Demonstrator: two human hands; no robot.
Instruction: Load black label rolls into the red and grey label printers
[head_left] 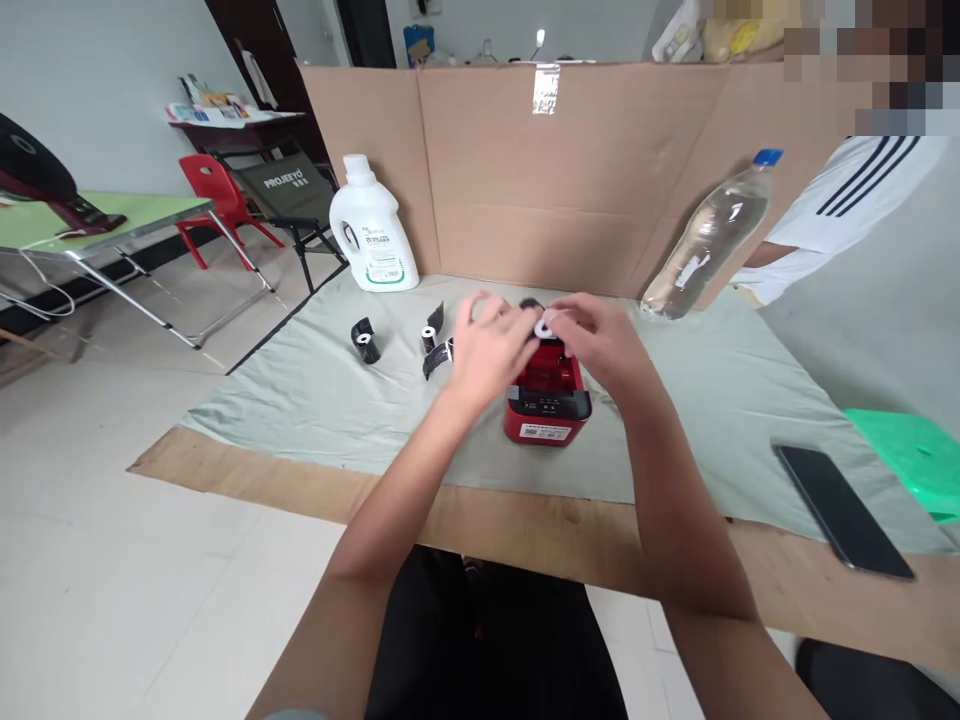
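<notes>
A small red and black label printer (550, 412) stands on the cloth before me, its top open and the red inside showing. Just above its opening is a small black roll with a white core (544, 328), pinched by the fingers of my right hand (604, 345). My left hand (491, 345), slightly blurred, meets the roll from the other side with bent fingers; its exact grip is partly hidden. Left of that hand lie another black roll (429, 340) with a loose strip (437, 358) near it, and, farther left, a roll with its end unwound (366, 346).
A white detergent jug (375, 235) and a clear bottle with a blue cap (709, 240) stand before a cardboard screen (562, 180). A phone (844, 510) lies at the right front edge, near a green stool (911, 455). A person's sleeve (874, 195) shows behind the screen.
</notes>
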